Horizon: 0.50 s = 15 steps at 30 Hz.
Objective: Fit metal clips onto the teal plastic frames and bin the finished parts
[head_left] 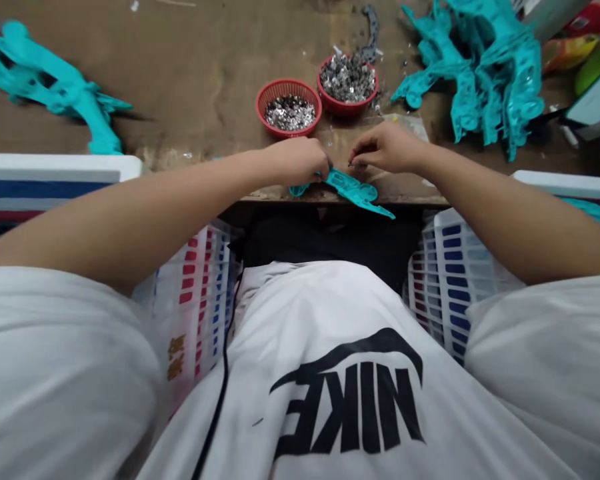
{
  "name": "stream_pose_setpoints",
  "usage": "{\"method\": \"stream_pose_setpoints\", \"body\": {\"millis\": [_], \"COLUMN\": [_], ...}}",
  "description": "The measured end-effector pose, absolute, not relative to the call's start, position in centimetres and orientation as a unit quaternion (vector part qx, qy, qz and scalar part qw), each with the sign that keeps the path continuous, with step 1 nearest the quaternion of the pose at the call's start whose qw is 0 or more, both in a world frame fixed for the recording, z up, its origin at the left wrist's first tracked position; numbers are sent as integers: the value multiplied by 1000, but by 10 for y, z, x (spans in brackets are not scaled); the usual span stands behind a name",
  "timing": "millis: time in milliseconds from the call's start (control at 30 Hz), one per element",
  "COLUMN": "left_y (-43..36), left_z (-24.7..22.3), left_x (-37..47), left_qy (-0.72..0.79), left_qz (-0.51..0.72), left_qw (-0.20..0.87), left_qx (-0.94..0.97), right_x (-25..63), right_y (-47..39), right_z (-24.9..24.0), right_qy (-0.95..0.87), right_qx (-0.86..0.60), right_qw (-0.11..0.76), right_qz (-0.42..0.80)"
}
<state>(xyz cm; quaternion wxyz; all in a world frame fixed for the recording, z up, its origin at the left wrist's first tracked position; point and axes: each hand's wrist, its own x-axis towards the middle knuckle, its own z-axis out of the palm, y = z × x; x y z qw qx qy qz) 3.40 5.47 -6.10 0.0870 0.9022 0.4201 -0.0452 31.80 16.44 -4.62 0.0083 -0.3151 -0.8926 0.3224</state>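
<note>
My left hand (305, 162) is closed on a turquoise plastic part (353, 189) at the near edge of the table. The part slants down to the right, and its tip juts past the edge. Just right of it, my right hand (387, 148) pinches with thumb and forefinger, apart from the part. Something tiny and dark shows at those fingertips, too small to name. Beyond my hands stand two red baskets: the left basket (264, 100) holds small shiny metal clips (291, 113), and the right basket (336, 109) is heaped with similar metal pieces (347, 77).
More turquoise parts lie on the table (195, 73): one group (45, 77) at the left, a pile (485, 67) at the right. A dark curved piece (371, 33) lies behind the baskets. Plastic crates (200, 287) flank my lap, another crate (445, 267) being on the right.
</note>
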Motion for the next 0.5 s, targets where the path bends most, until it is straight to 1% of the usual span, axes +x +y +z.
{"method": "stream_pose_setpoints", "body": {"millis": [133,233,400,500], "left_y": [61,59,49,45], "left_z": [-68,-63,-39,-28], "left_x": [32,33,46,53], "left_qy": [431,423,428,433], "left_qz": [-37,-18,-79,-94], "left_qw": [134,148,89,78], "left_qx": [892,894,896,893], "right_x": [310,305,302,301], "right_y": [152,146,143,144], "right_z": [-47,-49,-52,-53], "right_qy": [-901,-907,-926,-937], "right_qx": [-299,-286,-245,-222], "right_qw": [-4,-18,-24,-21], "right_qz": [315,310,287,269]}}
